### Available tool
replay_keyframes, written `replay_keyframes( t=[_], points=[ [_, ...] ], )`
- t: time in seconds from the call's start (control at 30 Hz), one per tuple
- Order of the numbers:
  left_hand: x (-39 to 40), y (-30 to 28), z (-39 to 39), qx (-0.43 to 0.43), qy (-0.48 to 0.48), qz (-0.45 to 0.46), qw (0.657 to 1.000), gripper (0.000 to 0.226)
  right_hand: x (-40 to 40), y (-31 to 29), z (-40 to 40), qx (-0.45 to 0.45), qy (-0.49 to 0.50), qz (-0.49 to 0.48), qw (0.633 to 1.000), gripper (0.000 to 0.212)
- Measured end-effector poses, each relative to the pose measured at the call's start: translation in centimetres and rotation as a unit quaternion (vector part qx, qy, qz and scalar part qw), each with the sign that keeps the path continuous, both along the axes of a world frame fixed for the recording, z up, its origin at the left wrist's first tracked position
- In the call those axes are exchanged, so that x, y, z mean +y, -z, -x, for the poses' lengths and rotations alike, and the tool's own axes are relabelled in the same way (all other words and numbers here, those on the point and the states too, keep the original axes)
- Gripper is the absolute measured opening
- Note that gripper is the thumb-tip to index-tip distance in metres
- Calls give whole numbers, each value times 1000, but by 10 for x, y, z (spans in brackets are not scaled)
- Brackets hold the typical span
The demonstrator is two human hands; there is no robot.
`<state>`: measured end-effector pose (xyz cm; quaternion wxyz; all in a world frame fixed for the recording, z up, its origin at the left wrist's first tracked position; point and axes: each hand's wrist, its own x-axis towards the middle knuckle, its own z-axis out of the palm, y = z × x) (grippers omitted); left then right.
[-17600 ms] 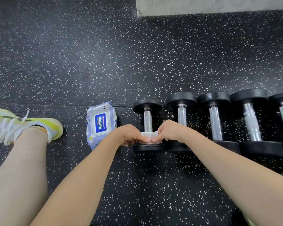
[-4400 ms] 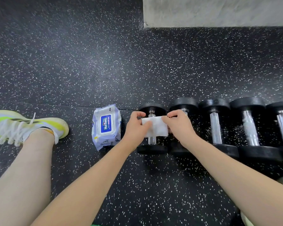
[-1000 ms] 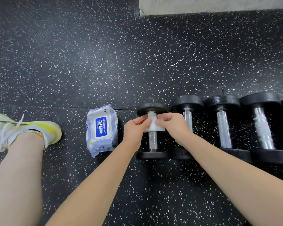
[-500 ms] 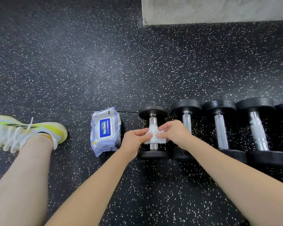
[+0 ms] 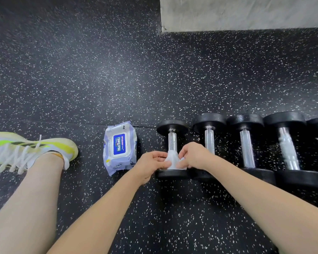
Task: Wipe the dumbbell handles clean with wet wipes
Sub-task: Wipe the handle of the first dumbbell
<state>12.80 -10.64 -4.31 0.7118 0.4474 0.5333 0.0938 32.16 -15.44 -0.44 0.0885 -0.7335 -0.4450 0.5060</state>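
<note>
Pinching a white wet wipe [image 5: 173,160] from either side, the left hand [image 5: 151,165] and right hand [image 5: 194,156] hold it wrapped around the near end of the leftmost dumbbell's handle [image 5: 173,142]. Both hands have thumb and fingers curled onto the wipe, which is soft, crumpled and flares out toward the near weight head. Above it the bare part of the handle is a straight chrome cylinder with fine knurling. This dumbbell [image 5: 172,128] lies on the floor with round matte black heads at each end, first in a row of similar dumbbells [image 5: 246,143] lying side by side to its right, their steel bars shiny. Just beside it on the left lies a soft lilac wipes packet [image 5: 120,148] with a blue label on a white rounded flap. The floor [image 5: 99,79] is black rubber flecked with white. A bare leg with a white and neon yellow laced sneaker [image 5: 26,148] sits far left. A rough grey concrete block [image 5: 246,13] fills the upper right.
</note>
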Motion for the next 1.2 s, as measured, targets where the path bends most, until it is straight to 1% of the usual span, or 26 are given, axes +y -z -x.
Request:
replay_keyframes(
  t=[0.07,0.13,0.27,0.47,0.67,0.8,0.93,1.1,1.2],
  points=[
    [-1,2,-2,-11,-20,12,1000,40,-1,2,0,-8,22,-16,1000,18],
    [-2,3,-5,-28,-62,21,997,37,0,4,0,-10,47,-34,998,20],
    [-1,5,-13,-28,-143,15,989,31,2,8,1,-19,85,-70,994,15],
    [10,9,-26,-2,-194,-34,980,28,9,15,1,-12,149,-100,984,14],
    [23,9,-39,3,-210,-53,976,16,15,23,1,21,203,-111,973,18],
    [28,5,-48,12,-226,-68,972,17,18,25,-1,37,236,-119,964,15],
    [38,6,-56,-3,-247,-62,967,17,26,27,-7,58,285,-143,946,16],
    [35,6,-59,-6,-256,-65,964,16,32,31,-10,83,282,-140,945,18],
    [32,10,-53,-9,-225,-66,972,16,29,33,-11,94,269,-124,950,19]
  ],
)
